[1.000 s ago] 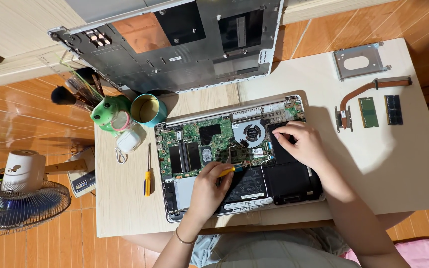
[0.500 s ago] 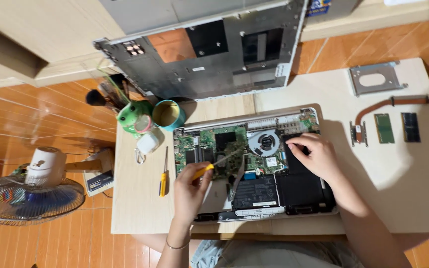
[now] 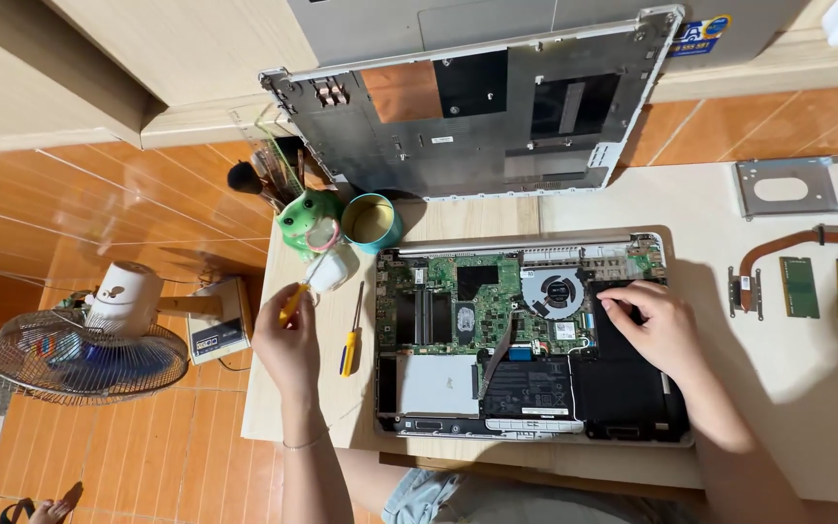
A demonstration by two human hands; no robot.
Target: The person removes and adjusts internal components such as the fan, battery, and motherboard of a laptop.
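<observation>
Two hands at work over an opened laptop [image 3: 526, 335] lying on the pale table [image 3: 807, 388]. Left hand [image 3: 286, 340] is lifted off to the side, fingers closed around a yellow-handled screwdriver [image 3: 293, 302], its tip pointing up toward the white pot [image 3: 330, 269] by the green frog mug [image 3: 308, 221]. Right hand [image 3: 657, 325] rests on the laptop's black panel just beside the cooling fan [image 3: 552, 292], fingers curled loosely, gripping nothing. Second screwdriver [image 3: 351, 335] lies flat on the table between left hand and laptop.
</observation>
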